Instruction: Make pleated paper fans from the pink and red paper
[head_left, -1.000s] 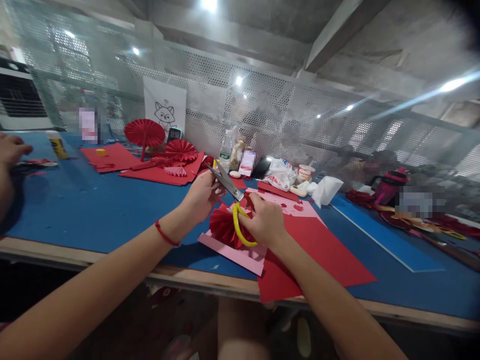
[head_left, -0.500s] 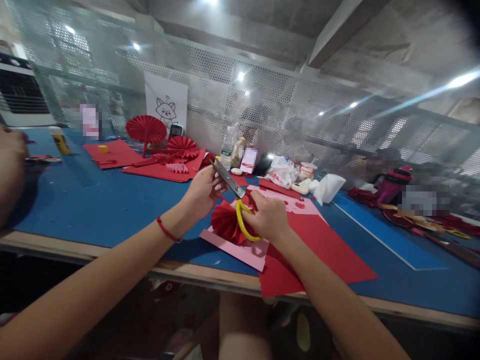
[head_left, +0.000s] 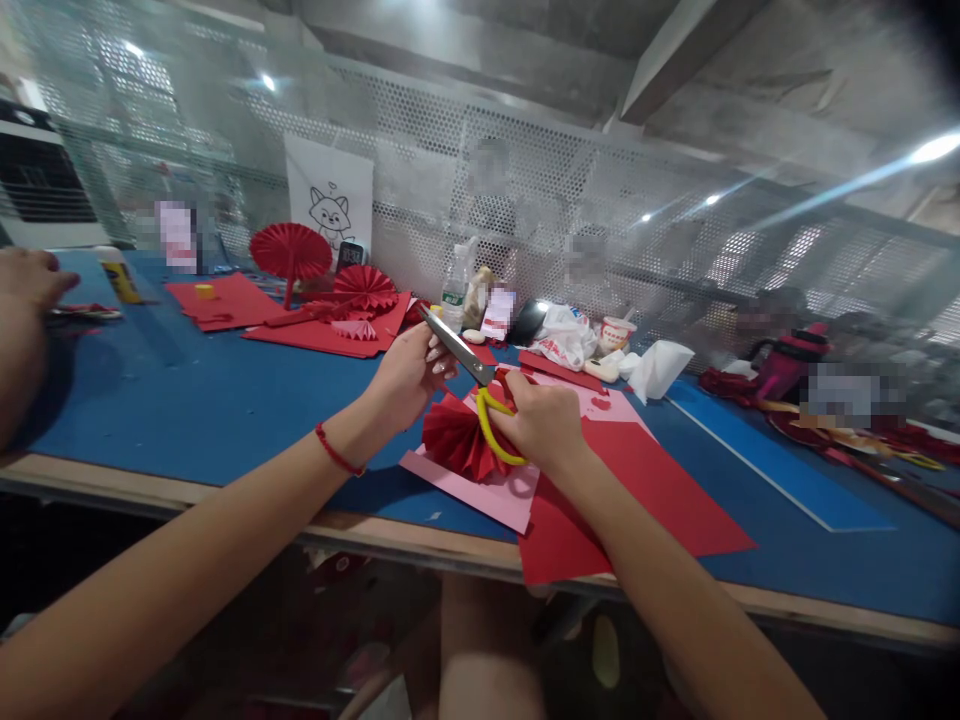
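My right hand (head_left: 546, 420) grips a pair of scissors (head_left: 491, 425) by the yellow handles. Their metal blades point up and to the left, and look nearly closed. My left hand (head_left: 409, 378) is beside the blades with its fingers curled together; anything pinched in them is too hidden to name. Below the scissors, a pleated red paper fan (head_left: 457, 437) lies on pink paper (head_left: 469, 490). Right of it, a large red sheet (head_left: 652, 500) lies partly under my right forearm.
Finished-looking red paper fans (head_left: 290, 250) and red sheets (head_left: 225, 300) lie at the back left. A glue stick (head_left: 120, 277) stands near another person's hand (head_left: 30, 285). A bottle (head_left: 455, 285), plastic bag (head_left: 566, 335), paper cup (head_left: 615, 335) and tissue (head_left: 661, 368) line the back. A blue board (head_left: 765, 460) is right.
The scissors and both hands have shifted only slightly. At the left edge, the other person's hand has come further into view with its fingers extended.
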